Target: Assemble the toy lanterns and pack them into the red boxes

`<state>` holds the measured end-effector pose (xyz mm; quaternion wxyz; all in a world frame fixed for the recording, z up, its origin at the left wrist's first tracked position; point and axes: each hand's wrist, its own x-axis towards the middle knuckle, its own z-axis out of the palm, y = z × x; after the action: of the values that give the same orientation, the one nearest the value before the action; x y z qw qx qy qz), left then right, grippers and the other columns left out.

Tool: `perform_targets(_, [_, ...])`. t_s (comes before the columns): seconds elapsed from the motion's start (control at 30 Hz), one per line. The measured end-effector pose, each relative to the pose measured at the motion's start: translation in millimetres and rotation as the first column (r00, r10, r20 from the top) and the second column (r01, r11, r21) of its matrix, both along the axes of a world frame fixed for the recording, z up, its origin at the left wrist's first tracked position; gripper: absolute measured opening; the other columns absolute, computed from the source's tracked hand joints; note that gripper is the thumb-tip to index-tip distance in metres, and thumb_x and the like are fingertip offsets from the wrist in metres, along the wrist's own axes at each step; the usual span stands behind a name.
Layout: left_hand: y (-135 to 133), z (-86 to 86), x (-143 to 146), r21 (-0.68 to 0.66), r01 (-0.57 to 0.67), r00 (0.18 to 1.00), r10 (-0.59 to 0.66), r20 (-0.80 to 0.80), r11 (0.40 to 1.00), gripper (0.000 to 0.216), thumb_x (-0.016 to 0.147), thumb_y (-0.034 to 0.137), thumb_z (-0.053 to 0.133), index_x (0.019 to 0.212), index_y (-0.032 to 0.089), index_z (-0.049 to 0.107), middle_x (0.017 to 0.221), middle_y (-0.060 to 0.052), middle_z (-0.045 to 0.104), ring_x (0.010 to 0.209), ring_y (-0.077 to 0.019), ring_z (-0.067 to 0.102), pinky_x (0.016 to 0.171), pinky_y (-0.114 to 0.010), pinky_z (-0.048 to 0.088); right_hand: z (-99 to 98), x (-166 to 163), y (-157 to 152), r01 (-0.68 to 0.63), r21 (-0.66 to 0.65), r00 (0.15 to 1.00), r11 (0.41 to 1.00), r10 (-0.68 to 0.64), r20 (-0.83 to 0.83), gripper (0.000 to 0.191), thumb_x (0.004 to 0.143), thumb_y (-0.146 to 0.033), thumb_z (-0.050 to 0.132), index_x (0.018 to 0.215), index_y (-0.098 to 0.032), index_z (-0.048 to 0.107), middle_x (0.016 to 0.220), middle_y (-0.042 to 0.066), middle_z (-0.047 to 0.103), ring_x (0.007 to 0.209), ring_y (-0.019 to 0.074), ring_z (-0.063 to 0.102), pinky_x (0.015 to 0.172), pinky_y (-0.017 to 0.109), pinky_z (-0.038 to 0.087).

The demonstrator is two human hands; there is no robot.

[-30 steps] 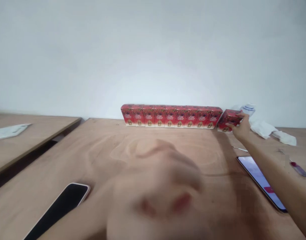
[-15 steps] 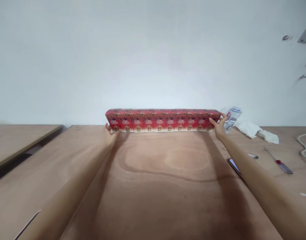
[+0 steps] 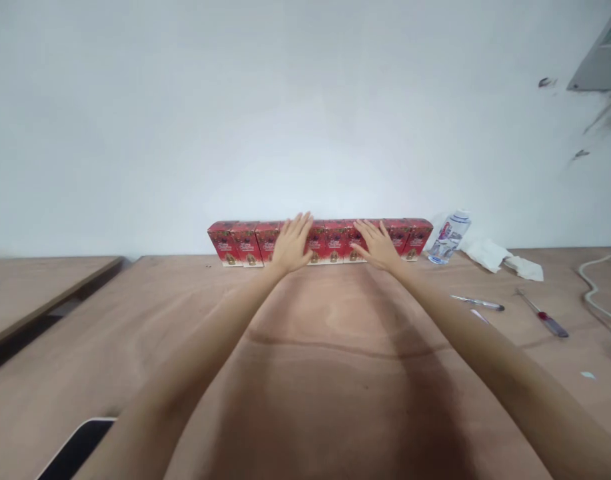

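A row of several red boxes (image 3: 335, 239) stands side by side along the far edge of the wooden table (image 3: 310, 373), against the white wall. My left hand (image 3: 291, 244) lies flat with fingers stretched against the front of the boxes left of the middle. My right hand (image 3: 376, 245) is also flat and open, pressed on the boxes right of the middle. Both arms reach straight across the table.
A plastic water bottle (image 3: 448, 237) lies right of the row, beside crumpled white tissue (image 3: 500, 257). A pen (image 3: 478, 303), a red-handled screwdriver (image 3: 544, 315) and a white cable (image 3: 596, 291) lie at the right. A dark phone (image 3: 75, 451) sits near the bottom left. A second table (image 3: 40, 287) stands left.
My right hand set the last box into the row. Both hands then gripped the row's two ends and have now moved inward, lying flat on the fronts of the middle boxes.
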<state>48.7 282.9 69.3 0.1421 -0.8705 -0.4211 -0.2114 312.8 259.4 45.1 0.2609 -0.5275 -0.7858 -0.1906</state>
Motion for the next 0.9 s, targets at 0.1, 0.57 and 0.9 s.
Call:
perform_targets(0.1, [3, -1.5, 25, -0.047, -0.041, 0.999, 0.041, -0.003, 0.998, 0.069, 0.070, 0.021, 0.049, 0.136, 0.006, 0.034, 0.143, -0.014, 0.038, 0.134, -0.0271, 0.030, 0.114, -0.044, 0.013, -8.7, -10, 5, 0.069, -0.026, 0.996, 0.997, -0.071, -0.054, 0.053, 0.091, -0.040, 0.034, 0.136, -0.013, 0.036, 0.142, 0.011, 0.041, 0.134, 0.0267, 0.032, 0.112, 0.051, 0.013])
perform_targets(0.57, [-14, 5.4, -55, -0.028, -0.402, 0.868, 0.391, 0.305, 0.915, 0.075, 0.073, 0.028, 0.048, 0.141, 0.005, 0.023, 0.151, -0.014, 0.020, 0.139, -0.0294, 0.016, 0.114, -0.046, 0.012, -53.5, -33, -49, 0.115, -0.047, 0.989, 0.992, -0.119, -0.088, 0.060, 0.089, -0.035, 0.035, 0.144, -0.019, 0.017, 0.153, 0.012, 0.016, 0.140, 0.0311, 0.012, 0.107, 0.061, 0.013])
perform_targets(0.9, [-19, 6.5, -153, -0.060, -0.479, 0.859, 0.482, 0.174, 0.876, 0.061, 0.066, 0.023, 0.054, 0.125, 0.015, 0.045, 0.145, -0.012, 0.034, 0.138, -0.0320, 0.018, 0.111, -0.056, 0.005, -67.3, -39, -78, 0.193, 0.087, 0.961, 0.977, -0.170, -0.219, 0.058, 0.081, -0.011, 0.041, 0.138, -0.017, 0.032, 0.151, 0.013, 0.021, 0.136, 0.0293, 0.026, 0.107, 0.052, 0.025])
